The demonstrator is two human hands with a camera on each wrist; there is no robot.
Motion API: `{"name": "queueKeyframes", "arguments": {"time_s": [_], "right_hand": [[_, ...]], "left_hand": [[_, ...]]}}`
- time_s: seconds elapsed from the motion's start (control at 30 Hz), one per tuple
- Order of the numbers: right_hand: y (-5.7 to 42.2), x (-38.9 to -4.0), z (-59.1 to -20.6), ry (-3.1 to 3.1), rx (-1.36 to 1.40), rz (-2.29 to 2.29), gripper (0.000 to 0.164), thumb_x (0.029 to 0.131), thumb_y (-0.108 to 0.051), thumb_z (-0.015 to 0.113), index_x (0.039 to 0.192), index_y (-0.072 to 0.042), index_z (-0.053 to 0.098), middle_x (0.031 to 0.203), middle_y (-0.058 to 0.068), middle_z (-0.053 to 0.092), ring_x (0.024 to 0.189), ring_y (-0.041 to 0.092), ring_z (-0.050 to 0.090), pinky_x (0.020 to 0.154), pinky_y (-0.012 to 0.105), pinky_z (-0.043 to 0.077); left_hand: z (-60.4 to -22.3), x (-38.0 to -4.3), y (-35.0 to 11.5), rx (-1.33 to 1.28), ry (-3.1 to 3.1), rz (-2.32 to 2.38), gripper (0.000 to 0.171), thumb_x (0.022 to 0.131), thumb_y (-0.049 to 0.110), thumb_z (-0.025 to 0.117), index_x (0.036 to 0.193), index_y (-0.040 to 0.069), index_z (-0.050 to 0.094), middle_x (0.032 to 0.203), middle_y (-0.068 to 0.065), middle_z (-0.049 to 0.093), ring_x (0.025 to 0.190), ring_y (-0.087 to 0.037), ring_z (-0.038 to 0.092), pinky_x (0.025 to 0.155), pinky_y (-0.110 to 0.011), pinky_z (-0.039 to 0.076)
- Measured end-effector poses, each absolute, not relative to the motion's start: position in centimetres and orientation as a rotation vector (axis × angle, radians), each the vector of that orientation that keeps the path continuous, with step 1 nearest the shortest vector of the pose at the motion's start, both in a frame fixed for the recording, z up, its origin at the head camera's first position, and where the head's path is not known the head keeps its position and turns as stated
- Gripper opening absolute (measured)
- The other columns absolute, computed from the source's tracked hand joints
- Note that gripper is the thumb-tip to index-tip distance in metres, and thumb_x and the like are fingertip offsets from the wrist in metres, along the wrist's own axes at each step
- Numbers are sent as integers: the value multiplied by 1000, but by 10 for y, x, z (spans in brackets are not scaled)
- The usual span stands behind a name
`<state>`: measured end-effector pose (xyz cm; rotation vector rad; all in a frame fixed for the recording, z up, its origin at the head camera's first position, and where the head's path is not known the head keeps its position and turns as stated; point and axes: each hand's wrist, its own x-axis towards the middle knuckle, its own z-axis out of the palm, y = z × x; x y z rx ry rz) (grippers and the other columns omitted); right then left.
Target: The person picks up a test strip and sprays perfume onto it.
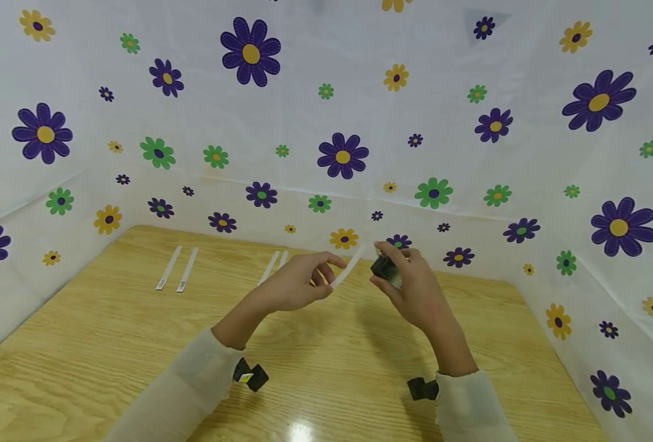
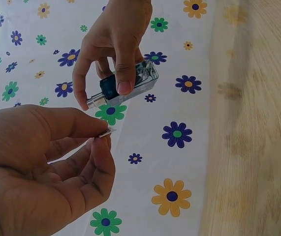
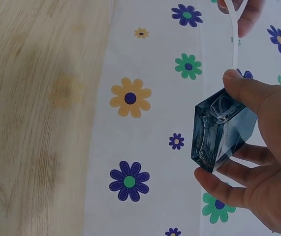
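Observation:
A white paper test strip slants up from my left hand, pinched near its lower end between thumb and fingers. To its right, my right hand grips a glass perfume bottle, thumb on one side and fingers on the other. In the left wrist view the bottle lies tilted, its silver sprayer pointing toward the strip, with the index fingertip at the sprayer. The right wrist view gives the blue-tinted glass base close up. Both hands are raised above the table, the strip a short gap from the sprayer.
Two white strips lie side by side on the wooden table at the back left. Another pair of strips sits nearer the middle, partly behind the left hand. A flower-patterned white sheet encloses the back and sides.

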<state>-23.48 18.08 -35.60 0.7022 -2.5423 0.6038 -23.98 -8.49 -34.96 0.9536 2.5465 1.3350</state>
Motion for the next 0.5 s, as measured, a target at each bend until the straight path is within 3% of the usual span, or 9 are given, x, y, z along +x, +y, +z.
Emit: {"name": "queueKeyframes", "arguments": {"time_s": [0.5], "right_hand": [[180, -233, -356, -2551, 717, 596, 62, 94, -28, 77, 149, -22, 49, 126, 29, 57, 108, 42, 62, 82, 55, 58]], "left_hand": [[-351, -242, -85, 955, 2538, 1347, 43, 97, 3, 66, 139, 13, 59, 103, -2, 64, 87, -15, 66, 72, -31, 56]]}}
